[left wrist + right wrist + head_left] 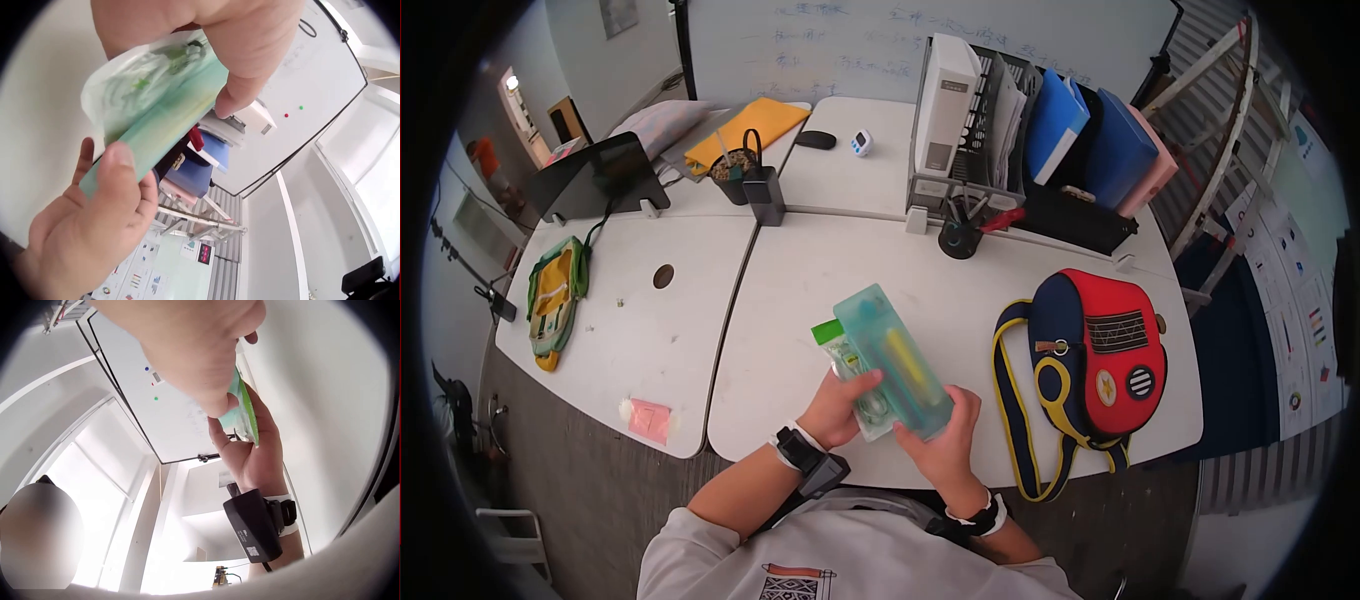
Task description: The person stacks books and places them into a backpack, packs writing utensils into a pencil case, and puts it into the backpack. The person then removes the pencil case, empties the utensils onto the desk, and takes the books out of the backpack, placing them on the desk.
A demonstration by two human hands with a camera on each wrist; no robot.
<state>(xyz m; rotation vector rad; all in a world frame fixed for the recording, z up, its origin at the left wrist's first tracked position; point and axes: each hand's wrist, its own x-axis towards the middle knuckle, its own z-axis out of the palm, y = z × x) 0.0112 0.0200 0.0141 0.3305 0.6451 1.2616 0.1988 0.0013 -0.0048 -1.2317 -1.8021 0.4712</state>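
Teal pencil case (897, 362) and one clear packet (852, 375), both in two hands' grip.

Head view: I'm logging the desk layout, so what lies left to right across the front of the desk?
Green-yellow pouch → pink packet → left hand → teal pencil case → right hand → red and navy backpack.

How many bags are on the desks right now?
2: a red and navy backpack on the right desk by the hands, and a green and yellow bag at the far left edge. Others may be hidden.
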